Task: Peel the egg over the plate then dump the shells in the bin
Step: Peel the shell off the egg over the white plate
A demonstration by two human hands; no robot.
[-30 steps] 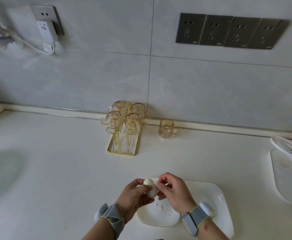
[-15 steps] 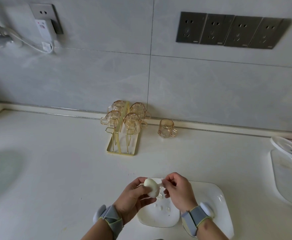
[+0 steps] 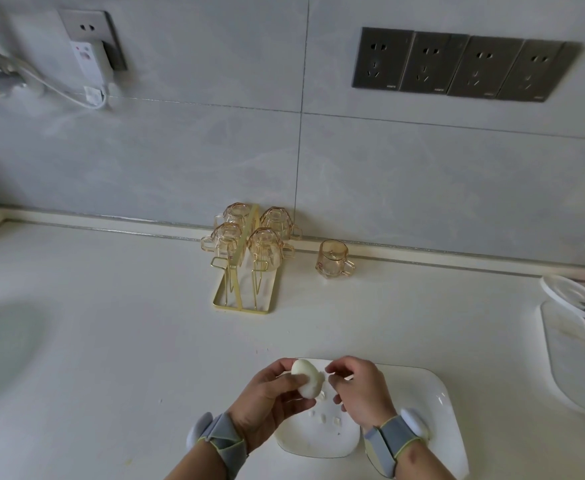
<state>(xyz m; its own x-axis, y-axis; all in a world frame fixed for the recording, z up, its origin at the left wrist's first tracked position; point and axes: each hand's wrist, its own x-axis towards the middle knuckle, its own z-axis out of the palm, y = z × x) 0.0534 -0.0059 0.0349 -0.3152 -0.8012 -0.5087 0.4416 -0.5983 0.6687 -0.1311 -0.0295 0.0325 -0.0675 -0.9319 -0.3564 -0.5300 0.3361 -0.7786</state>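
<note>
Head view, downward over countertop (image 3: 111,341)

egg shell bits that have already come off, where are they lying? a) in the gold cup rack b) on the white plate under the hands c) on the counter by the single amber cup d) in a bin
B: several small shell bits lie on the white plate, just below the egg that the left hand holds over it; no bin shows in this view.
</note>
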